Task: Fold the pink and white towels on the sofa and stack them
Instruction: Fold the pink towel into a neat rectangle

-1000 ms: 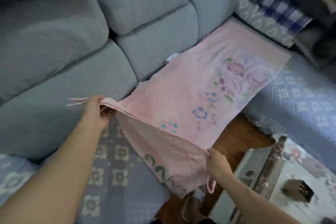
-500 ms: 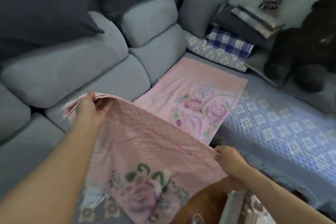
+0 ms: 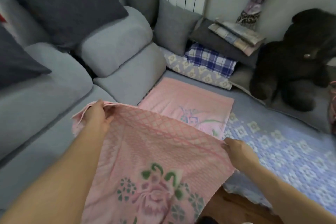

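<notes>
A pink towel (image 3: 156, 151) with a lattice weave and a flower print stretches from the grey sofa (image 3: 45, 100) seat toward me. Its far half lies flat on the seat near the corner. The near end is lifted and carried over the far half. My left hand (image 3: 97, 116) grips the left corner of that raised edge. My right hand (image 3: 238, 151) pinches the right corner. No white towel shows in this view.
Dark cushions (image 3: 71, 3) lean on the sofa back. A stack of folded cloths with a blue plaid piece (image 3: 211, 58) fills the corner. A large dark plush toy (image 3: 298, 56) sits at the right. A lilac patterned cover (image 3: 283, 152) lies on the right seat.
Both hands have lifted the near end of the pink towel and carried it up and forward over the far half. The view has tilted up toward the sofa corner.
</notes>
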{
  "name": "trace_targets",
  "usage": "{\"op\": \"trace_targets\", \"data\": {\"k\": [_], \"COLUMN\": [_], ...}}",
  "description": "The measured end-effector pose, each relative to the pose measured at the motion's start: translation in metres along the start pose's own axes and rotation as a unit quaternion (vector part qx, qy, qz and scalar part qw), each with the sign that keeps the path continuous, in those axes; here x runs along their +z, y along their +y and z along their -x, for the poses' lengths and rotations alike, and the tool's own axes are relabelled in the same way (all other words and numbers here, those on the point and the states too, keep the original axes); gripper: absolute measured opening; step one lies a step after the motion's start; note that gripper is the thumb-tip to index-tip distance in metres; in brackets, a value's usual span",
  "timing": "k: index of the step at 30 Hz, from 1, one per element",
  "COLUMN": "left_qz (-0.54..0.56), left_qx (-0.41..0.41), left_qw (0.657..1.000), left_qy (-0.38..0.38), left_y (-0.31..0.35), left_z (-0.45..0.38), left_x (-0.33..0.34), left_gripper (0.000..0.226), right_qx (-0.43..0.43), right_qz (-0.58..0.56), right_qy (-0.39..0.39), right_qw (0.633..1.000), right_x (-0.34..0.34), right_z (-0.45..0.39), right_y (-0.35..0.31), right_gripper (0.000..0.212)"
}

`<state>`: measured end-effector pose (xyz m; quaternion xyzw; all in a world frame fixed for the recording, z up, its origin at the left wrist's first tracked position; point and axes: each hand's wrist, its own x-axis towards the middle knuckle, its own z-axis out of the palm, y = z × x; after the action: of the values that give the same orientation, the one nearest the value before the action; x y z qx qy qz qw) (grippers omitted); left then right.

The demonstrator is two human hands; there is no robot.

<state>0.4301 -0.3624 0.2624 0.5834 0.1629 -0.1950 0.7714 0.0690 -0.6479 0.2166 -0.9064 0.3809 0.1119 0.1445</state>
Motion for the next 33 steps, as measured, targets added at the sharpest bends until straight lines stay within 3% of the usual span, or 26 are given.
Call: {"op": "trace_targets", "data": {"k": [4,8,17,20,23,26,28,30,32,33], "left_qz": [-0.029,-0.063,-0.122,-0.12,-0.131,-0.195,-0.309,-0.469,-0.532,-0.554], "left_qx": [-0.032,-0.028,-0.093,-0.111,-0.097,-0.055,-0.028,-0.024,-0.065,-0.068], "left_qw": [0.999,0.997,0.984,0.979,0.981,0.979,0.95,0.881,0.84,0.823], "left_qy": [-0.027,-0.026,0.093,0.123,0.103,0.031,-0.02,-0.055,-0.09,-0.109], "left_y": [0.002,-0.015,-0.119,-0.135,-0.147,-0.18,-0.23,-0.3,-0.365,-0.39], "left_z": [-0.033,-0.086,-0.234,-0.279,-0.33,-0.385,-0.419,-0.44,-0.445,-0.448], "left_x": [0.07,0.133,0.255,0.312,0.376,0.431,0.442,0.428,0.408,0.398], "left_gripper": [0.022,0.016,0.024,0.022,0.023,0.016,0.017,0.04,0.058,0.057], "right_qx": [0.03,0.035,0.021,0.018,0.029,0.047,0.066,0.08,0.075,0.054], "right_qz": [0.0,-0.004,-0.047,-0.056,-0.049,-0.019,0.021,0.081,0.097,0.084], "right_qy": [0.012,-0.003,-0.099,-0.086,-0.07,-0.061,-0.039,-0.013,0.006,0.042], "right_qw": [0.999,0.999,0.994,0.995,0.996,0.997,0.997,0.993,0.993,0.994], "right_x": [-0.024,-0.027,0.024,0.018,0.008,0.022,0.056,0.103,0.145,0.161], "right_z": [-0.046,-0.11,-0.344,-0.419,-0.495,-0.579,-0.624,-0.653,-0.661,-0.661], "right_y": [0.023,0.047,0.114,0.138,0.163,0.195,0.214,0.224,0.218,0.21], "right_gripper": [0.021,0.022,0.021,0.023,0.023,0.023,0.02,0.024,0.031,0.033]}}
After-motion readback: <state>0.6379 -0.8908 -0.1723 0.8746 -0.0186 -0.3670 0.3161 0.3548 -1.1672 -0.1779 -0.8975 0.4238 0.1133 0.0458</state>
